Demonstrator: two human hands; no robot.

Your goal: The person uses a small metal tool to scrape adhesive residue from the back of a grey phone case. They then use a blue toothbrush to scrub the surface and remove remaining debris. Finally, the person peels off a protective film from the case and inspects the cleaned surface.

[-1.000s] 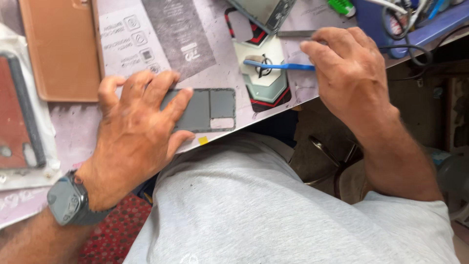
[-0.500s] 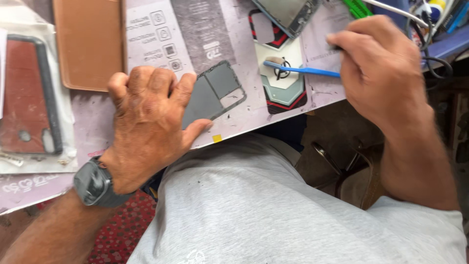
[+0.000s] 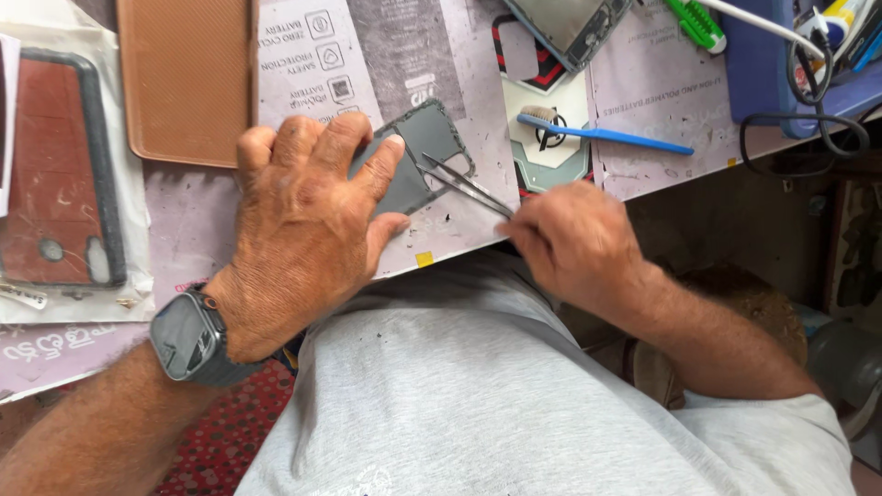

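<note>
The left hand (image 3: 308, 230) is lying flat with its fingers spread over a grey phone back cover (image 3: 418, 156), pressing it onto the pale printed mat (image 3: 441, 239) close to the near edge of the table, while the right hand (image 3: 574, 243) is pinching a pair of metal tweezers (image 3: 464, 182) whose tips are resting at the cover's camera cutout. To do this well, the pressing hand is probably best kept firm so the cover is not sliding, and the tweezers are best worked at a low angle with light force, since a hard push could be scratching the plastic or sending the tips off the edge. A smartwatch (image 3: 188, 338) is sitting on the left wrist. A blue toothbrush (image 3: 606, 136) is lying just beyond the right hand on a printed phone case (image 3: 547, 156), and further back an opened phone body (image 3: 570, 28) is lying near the far edge. A tan textured case (image 3: 188, 78) is resting at the far left, with a red case in a clear sleeve (image 3: 60, 179) beside it towards the left edge. A green-handled tool (image 3: 695, 23) and a black cable (image 3: 808, 110) are lying towards the right corner, well apart from the work. Nothing is blocking the tweezers' path, though the left thumb and forefinger are sitting very close to the tips
</note>
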